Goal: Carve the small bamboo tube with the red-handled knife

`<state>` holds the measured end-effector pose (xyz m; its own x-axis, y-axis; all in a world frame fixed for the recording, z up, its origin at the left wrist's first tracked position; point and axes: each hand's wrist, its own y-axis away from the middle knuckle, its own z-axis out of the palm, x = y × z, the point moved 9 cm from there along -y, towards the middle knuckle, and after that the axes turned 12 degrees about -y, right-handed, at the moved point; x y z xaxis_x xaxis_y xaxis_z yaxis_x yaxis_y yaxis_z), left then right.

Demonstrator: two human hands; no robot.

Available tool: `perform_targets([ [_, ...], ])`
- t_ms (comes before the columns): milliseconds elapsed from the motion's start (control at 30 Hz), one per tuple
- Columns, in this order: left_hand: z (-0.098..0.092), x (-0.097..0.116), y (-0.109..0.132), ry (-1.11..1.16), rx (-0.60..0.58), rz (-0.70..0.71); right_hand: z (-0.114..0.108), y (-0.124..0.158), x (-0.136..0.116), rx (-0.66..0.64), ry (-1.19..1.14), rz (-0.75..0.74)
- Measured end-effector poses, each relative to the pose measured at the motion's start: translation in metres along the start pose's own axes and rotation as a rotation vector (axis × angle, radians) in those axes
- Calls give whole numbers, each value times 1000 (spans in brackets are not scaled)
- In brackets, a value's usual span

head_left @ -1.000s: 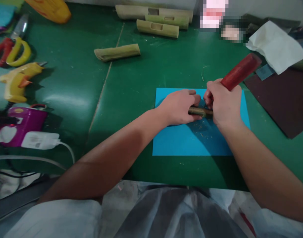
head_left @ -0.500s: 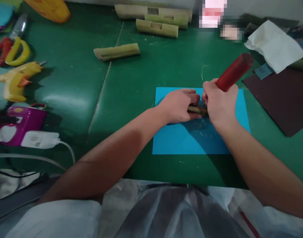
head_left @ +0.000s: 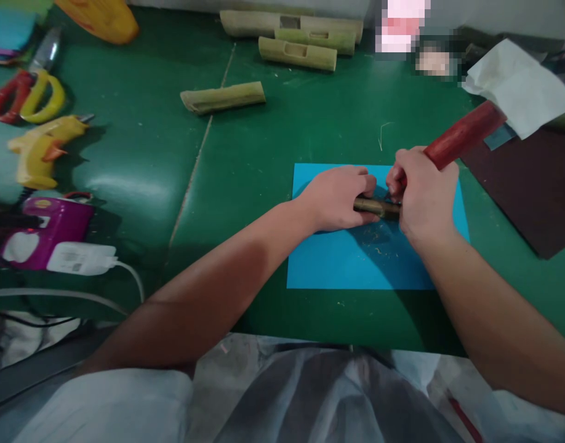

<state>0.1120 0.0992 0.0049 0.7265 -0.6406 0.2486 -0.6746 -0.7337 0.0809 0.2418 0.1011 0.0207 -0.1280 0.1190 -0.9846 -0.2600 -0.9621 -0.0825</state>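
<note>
My left hand (head_left: 340, 198) is closed around a thin, dark bamboo piece (head_left: 379, 207), which lies across a blue sheet (head_left: 328, 264) on the green table. In my right hand (head_left: 428, 194) is a tool with a thick red handle (head_left: 467, 134), tilted up and to the right. The tool's working end is mostly hidden by my fingers, so its kind cannot be made out. My right fist is right by the bamboo piece's right end, which it covers from view. Small pale shavings (head_left: 379, 251) are scattered on the sheet below the hands.
Notched bamboo tubes (head_left: 296, 54) lie at the back, a bamboo piece (head_left: 223, 98) nearer. On the left are scissors (head_left: 42, 95), a yellow glue gun (head_left: 42, 151) and a purple power strip (head_left: 70, 227) with cables. Dark board (head_left: 527, 191) and white paper (head_left: 517, 86) are at the right.
My right hand has shifted right along the bamboo piece, and the red handle leans further to the right. More of the bamboo shows between my hands. The view has shifted slightly.
</note>
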Motion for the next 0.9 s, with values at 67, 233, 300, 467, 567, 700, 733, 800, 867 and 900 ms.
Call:
perform_targets([
  [67, 0, 0, 0, 7, -5, -7, 0, -1, 1, 1, 14, 3],
  [233, -1, -1, 1, 14, -6, -16, 2, -2, 3, -11, 54, 44],
  [300, 0, -1, 1, 14, -11, -15, 2, -3, 3, 0, 50, 43],
  [467, 1, -2, 1, 27, 9, -1, 5, -3, 6, 23, 24, 71],
  [567, 2, 0, 1, 37, 25, 25, 7, -3, 3, 38, 38, 32],
  [700, 1, 2, 1, 43, 24, 34, 9, -1, 5, 6, 13, 83],
  [733, 1, 2, 1, 45, 16, 31, 11, 0, 6, -25, 3, 115],
  [800, 0, 2, 0, 47, 4, 22, 11, 2, 5, -57, -20, 118],
  [867, -2, 1, 0, 36, 5, 13, 6, 2, 0, -26, -39, 73],
  [900, -2, 0, 0, 24, 6, 8, 2, 1, -2, 5, -44, 54],
])
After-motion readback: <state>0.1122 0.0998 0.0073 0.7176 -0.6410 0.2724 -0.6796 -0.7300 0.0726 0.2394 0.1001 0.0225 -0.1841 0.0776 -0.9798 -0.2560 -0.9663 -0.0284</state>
